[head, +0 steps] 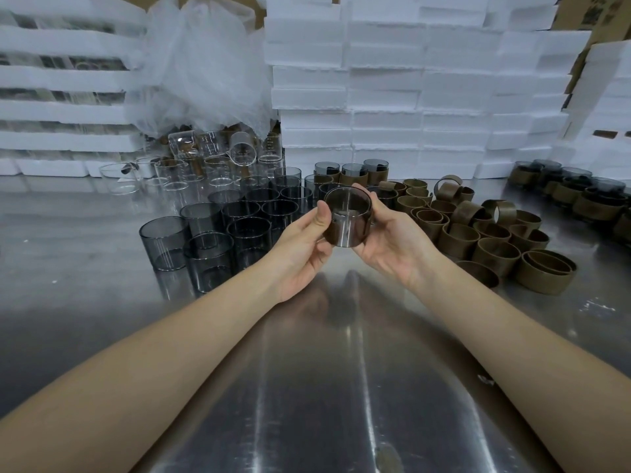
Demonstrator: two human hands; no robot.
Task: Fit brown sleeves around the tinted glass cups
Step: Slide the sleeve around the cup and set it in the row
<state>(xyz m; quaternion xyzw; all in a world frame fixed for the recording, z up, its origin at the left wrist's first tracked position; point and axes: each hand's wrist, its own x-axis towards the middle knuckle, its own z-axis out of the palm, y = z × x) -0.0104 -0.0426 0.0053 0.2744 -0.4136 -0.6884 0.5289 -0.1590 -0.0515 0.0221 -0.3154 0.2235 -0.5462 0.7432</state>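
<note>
Your left hand [304, 240] and right hand [386, 233] both grip one cup [348, 216], its sleeve [333, 233] on, above the bench [324, 370].

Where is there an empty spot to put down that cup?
The shiny table is bare in front, between the forearms under the held cup, and at the far left beside the tinted cups. It is crowded behind: tinted cups left, brown sleeves right.

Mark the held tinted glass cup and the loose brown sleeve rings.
held tinted glass cup [351, 230]: head view, its near side wall.
loose brown sleeve rings [495, 266]: head view, one ring's outer wall.
</note>
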